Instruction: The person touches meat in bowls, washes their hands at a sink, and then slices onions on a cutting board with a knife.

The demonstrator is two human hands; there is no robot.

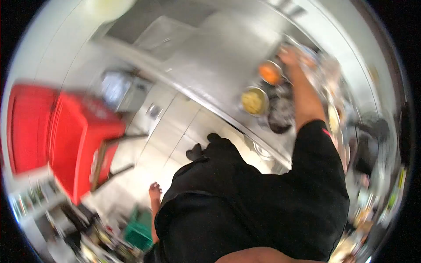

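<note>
My right arm stretches over the steel counter [210,57]. At its end, my right hand [288,57] is among items at the back right, just past a metal bowl of orange food [270,73]. Motion blur hides its fingers and whatever they may touch. Nearer the counter's front edge is a metal bowl of pale yellow food [253,101]. Beside that stands a dark container [281,115] with blurred contents. My left hand [155,191] hangs low at my side above the floor, its fingers loosely bent and apart, with nothing in it.
A clear plastic sheet or bag [164,35] lies at the counter's far left. Red plastic bins [81,140] stand on the left. A green crate [139,230] is behind my left hand. Blurred bags and containers [331,79] crowd the right side.
</note>
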